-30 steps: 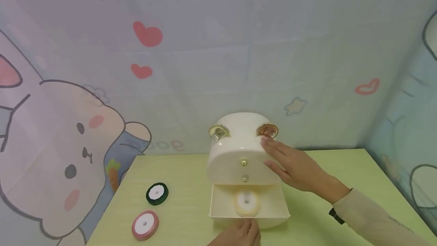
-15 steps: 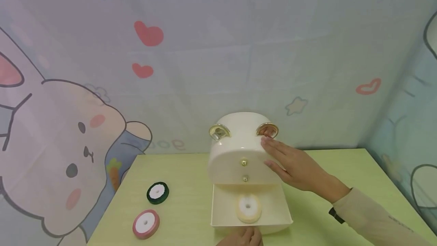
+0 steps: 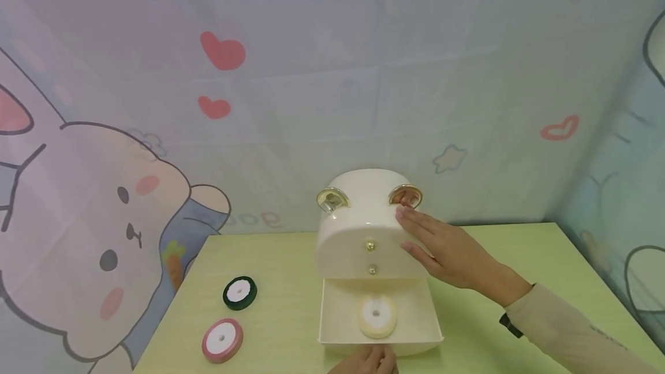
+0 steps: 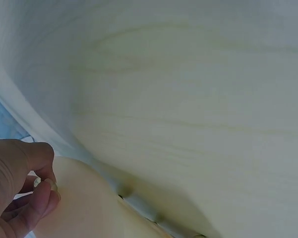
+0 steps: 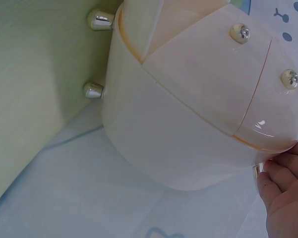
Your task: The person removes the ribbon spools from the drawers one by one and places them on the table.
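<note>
A cream, round-topped drawer box (image 3: 358,218) with gold ear-shaped pieces on top stands on the table. Its bottom drawer (image 3: 340,313) is pulled out at the front. Inside lies a pale-yellow ribbon spool (image 3: 383,326) with a white centre. Below the drawer front is my left hand (image 3: 366,362); in the left wrist view its thumb and finger pinch the small shiny drawer knob (image 4: 37,182), mostly hidden by the fingertips. My right hand (image 3: 449,253) rests on the box's upper right side, its fingers extended near the right ear.
On the table's left lie a dark-green ribbon spool (image 3: 240,293) and a pink ribbon spool (image 3: 222,341). Two upper drawers have gold knobs (image 3: 370,246). Short metal feet (image 5: 93,90) hold the box off the pale-green table (image 3: 283,281). A printed curtain (image 3: 312,108) hangs close behind.
The bottom drawer has come further out toward me, with the pale-yellow spool in it, and my left hand has moved back with it. My right hand has stayed on the box.
</note>
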The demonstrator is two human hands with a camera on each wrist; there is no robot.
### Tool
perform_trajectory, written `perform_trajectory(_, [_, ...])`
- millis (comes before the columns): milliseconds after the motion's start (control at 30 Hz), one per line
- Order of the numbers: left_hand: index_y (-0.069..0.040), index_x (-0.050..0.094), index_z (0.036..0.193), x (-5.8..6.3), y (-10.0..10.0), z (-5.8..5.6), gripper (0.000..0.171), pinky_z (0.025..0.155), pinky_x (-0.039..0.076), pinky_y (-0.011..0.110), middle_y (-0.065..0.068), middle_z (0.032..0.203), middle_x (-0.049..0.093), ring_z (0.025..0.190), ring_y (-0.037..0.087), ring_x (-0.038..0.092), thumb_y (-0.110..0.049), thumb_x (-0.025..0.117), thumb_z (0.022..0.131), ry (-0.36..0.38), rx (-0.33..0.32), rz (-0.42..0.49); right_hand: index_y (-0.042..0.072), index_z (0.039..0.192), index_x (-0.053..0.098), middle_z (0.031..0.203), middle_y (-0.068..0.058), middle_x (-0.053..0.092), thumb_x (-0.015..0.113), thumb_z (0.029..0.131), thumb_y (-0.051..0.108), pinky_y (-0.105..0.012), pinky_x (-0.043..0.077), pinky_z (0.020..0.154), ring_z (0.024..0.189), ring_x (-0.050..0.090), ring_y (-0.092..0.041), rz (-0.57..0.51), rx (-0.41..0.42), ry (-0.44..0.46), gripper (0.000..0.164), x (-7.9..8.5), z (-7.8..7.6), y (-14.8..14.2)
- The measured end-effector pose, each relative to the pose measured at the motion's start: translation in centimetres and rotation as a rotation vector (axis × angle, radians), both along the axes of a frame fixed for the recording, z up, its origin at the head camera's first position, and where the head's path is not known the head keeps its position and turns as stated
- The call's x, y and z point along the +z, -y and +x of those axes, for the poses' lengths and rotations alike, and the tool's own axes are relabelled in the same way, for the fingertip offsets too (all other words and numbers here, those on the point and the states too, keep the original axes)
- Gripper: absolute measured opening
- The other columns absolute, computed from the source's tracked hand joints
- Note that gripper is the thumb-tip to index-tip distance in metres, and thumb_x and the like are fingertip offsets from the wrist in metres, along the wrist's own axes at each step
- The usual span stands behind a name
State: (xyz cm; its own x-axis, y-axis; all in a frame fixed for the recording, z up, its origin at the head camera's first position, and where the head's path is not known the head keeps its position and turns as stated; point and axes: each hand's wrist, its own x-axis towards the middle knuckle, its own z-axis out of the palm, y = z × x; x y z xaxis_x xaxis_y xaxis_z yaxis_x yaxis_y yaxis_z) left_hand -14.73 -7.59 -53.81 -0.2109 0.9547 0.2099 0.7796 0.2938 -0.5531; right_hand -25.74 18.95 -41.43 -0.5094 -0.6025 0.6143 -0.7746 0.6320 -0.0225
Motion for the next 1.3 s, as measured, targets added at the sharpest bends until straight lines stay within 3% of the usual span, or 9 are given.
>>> perform_trajectory(233, [-0.025, 0.067, 0.100, -0.1, 0.3, 0.2, 0.018, 0.078, 0.055, 0.019, -0.003, 0.104, 0.064, 0.090, 0.007, 0.063, -0.040, 0.058, 0.102, -0.004, 0.027, 0.000, 0.004, 0.155, 0.049, 0.156, -0.015, 0.056, 0.065, 0.103, 0.025, -0.049, 0.056, 0.105, 0.141, 0.059, -0.033, 0.003, -0.002, 0.004, 0.058, 0.0, 0.0, 0.0])
perform_trajectory(400, [-0.024, 0.068, 0.103, -0.1, 0.0, 0.8, 0.020, 0.079, 0.059, 0.022, -0.005, 0.104, 0.068, 0.092, 0.008, 0.067, -0.037, 0.053, 0.104, -0.102, 0.057, 0.069, 0.004, 0.154, 0.051, 0.155, -0.016, 0.057, 0.065, 0.104, 0.026, -0.049, 0.056, 0.105, 0.140, 0.059, -0.034, 0.002, 0.006, -0.011, 0.057, 0.2, -0.1, -0.1])
perform_trajectory(633, [-0.024, 0.075, 0.099, 2.3, -1.1, 1.8, 0.031, 0.065, 0.054, 0.014, -0.010, 0.096, 0.073, 0.082, 0.003, 0.068, -0.047, 0.054, 0.103, -0.117, 0.091, 0.208, 0.003, 0.153, 0.052, 0.154, -0.017, 0.058, 0.065, 0.104, 0.026, -0.049, 0.057, 0.104, 0.139, 0.060, -0.034, 0.000, 0.009, -0.015, 0.056, 0.5, 0.0, -0.2])
perform_trajectory(733, [-0.025, 0.070, 0.088, 3.8, -1.2, 1.6, 0.037, 0.053, 0.034, 0.009, -0.013, 0.083, 0.061, 0.066, -0.003, 0.051, -0.051, 0.050, 0.105, -0.066, 0.082, 0.269, 0.002, 0.153, 0.052, 0.154, -0.017, 0.058, 0.065, 0.104, 0.025, -0.049, 0.056, 0.104, 0.139, 0.060, -0.035, 0.003, 0.010, -0.007, 0.056, 0.5, 0.0, -0.2])
perform_trajectory(833, [-0.025, 0.065, 0.076, 5.0, -1.1, 1.0, 0.050, 0.050, 0.019, 0.009, -0.014, 0.072, 0.049, 0.058, -0.001, 0.033, -0.057, 0.042, 0.108, -0.014, 0.063, 0.364, 0.002, 0.153, 0.051, 0.155, -0.017, 0.057, 0.064, 0.104, 0.025, -0.049, 0.056, 0.105, 0.140, 0.059, -0.035, 0.008, 0.014, -0.004, 0.056, 0.5, 0.0, -0.3])
perform_trajectory(933, [-0.024, 0.065, 0.074, 6.2, -1.0, 0.0, 0.039, 0.049, 0.026, 0.007, -0.013, 0.073, 0.053, 0.057, -0.001, 0.038, -0.050, 0.057, 0.103, 0.021, 0.067, 0.432, 0.002, 0.153, 0.052, 0.155, -0.017, 0.057, 0.062, 0.105, 0.027, -0.049, 0.056, 0.104, 0.140, 0.059, -0.034, 0.010, 0.015, -0.015, 0.055, 0.5, -0.1, -0.3])
perform_trajectory(1067, [-0.022, 0.072, 0.086, 8.0, -0.5, -1.2, 0.016, 0.050, 0.038, 0.008, -0.011, 0.081, 0.061, 0.061, 0.001, 0.052, -0.036, 0.081, 0.086, 0.115, 0.109, 0.401, 0.002, 0.153, 0.052, 0.155, -0.016, 0.057, 0.060, 0.107, 0.030, -0.049, 0.056, 0.105, 0.140, 0.059, -0.034, 0.011, 0.013, -0.018, 0.055, 0.6, -0.2, -0.2])
perform_trajectory(1167, [-0.021, 0.073, 0.093, 9.4, 0.0, -2.0, 0.019, 0.051, 0.039, 0.011, -0.010, 0.082, 0.062, 0.062, 0.001, 0.053, -0.038, 0.081, 0.089, 0.213, 0.172, 0.314, 0.003, 0.154, 0.050, 0.156, -0.016, 0.056, 0.060, 0.106, 0.029, -0.049, 0.055, 0.107, 0.142, 0.058, -0.033, 0.015, 0.006, 0.000, 0.056, 0.6, -0.1, 0.0])
perform_trajectory(1300, [-0.021, 0.073, 0.099, 10.8, 0.4, -2.9, 0.016, 0.057, 0.047, 0.016, -0.009, 0.090, 0.065, 0.071, 0.004, 0.059, -0.037, 0.074, 0.096, 0.269, 0.215, 0.201, 0.003, 0.155, 0.050, 0.156, -0.016, 0.056, 0.061, 0.106, 0.029, -0.050, 0.055, 0.106, 0.142, 0.058, -0.034, 0.017, -0.002, 0.015, 0.056, 0.5, 0.1, 0.0])
